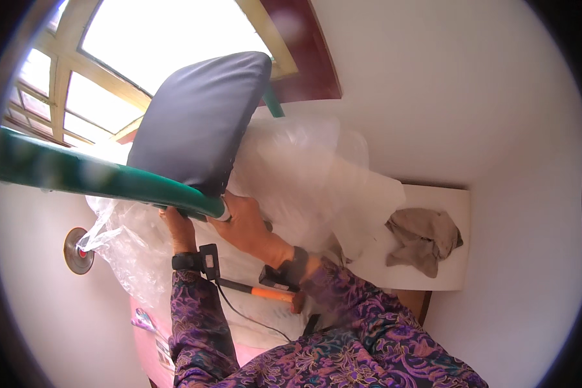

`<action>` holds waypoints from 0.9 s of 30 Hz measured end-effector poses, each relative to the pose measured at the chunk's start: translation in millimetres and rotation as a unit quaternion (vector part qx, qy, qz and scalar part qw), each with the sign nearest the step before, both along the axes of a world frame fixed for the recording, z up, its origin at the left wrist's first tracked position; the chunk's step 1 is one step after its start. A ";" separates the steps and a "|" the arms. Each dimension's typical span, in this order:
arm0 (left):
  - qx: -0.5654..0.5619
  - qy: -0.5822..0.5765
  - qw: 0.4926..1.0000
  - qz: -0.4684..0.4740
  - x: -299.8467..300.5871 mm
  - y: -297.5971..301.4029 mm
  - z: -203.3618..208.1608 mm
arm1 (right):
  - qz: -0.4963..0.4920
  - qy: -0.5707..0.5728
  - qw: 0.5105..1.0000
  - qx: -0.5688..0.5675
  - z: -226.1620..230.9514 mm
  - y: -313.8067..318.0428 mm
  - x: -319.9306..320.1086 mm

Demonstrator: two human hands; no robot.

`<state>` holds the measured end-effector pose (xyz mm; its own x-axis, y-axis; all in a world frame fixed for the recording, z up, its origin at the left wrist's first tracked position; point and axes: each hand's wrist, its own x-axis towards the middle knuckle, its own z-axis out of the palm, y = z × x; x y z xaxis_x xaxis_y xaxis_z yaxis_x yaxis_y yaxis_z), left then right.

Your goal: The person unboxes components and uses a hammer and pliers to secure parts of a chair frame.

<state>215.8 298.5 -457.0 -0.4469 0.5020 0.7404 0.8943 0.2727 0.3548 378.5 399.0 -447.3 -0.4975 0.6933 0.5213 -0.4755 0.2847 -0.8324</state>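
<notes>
Nearest the camera, a green tube [103, 176] sweeps in from the left in front of clear plastic sheeting [291, 171], with a dark grey padded cushion [197, 119] rising just behind it. We judge the tube stiff, smooth and fairly weighty, the cushion softer; the bare tube looks our surest hold. We see the right grip [247, 223] wrapped around its end; the left grip [178, 227] meets the underside, fingers hidden, its closure beyond our telling.

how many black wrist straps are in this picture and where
2: the left strap is around the wrist of the left hand, the right strap around that of the right hand. No others show.
</notes>
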 end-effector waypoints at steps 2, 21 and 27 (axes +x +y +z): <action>0.137 -0.243 0.959 -0.045 -11.0 -4.3 -10.5 | -0.015 0.011 1.000 0.006 3.0 0.3 -1.4; 0.442 -0.681 0.500 -0.301 -148.1 -74.3 -104.0 | -0.002 0.073 0.989 0.130 44.3 2.3 -2.7; 0.354 -0.642 0.614 -0.291 -131.4 -75.0 -97.3 | -0.005 0.087 0.981 0.174 62.5 5.4 3.8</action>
<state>84.4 223.6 -554.3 -0.7886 0.6085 0.0887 -0.3750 -0.5901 0.7149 382.2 404.4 -384.9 -0.3733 0.4623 0.8043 -0.5979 0.5430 -0.5896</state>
